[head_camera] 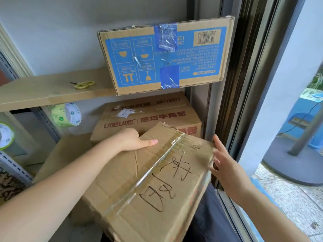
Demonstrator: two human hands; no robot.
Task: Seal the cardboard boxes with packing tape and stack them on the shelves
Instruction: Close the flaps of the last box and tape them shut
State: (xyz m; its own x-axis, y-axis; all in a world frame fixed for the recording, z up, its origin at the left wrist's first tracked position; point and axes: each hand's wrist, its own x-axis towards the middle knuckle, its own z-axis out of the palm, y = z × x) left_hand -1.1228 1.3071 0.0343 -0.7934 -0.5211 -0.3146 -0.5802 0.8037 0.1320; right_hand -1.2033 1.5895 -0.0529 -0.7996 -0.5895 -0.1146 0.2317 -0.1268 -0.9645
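Between my hands sits the taped box (153,187), tilted, its long axis running from my chest up toward the red box (148,119) on the lower shelf. It lies just short of that stack, so I judge the move is forward and up. My left hand (134,139) holds the far left corner, thumb flat on top, other fingers hidden. My right hand (222,159) presses the right edge with straight fingers.
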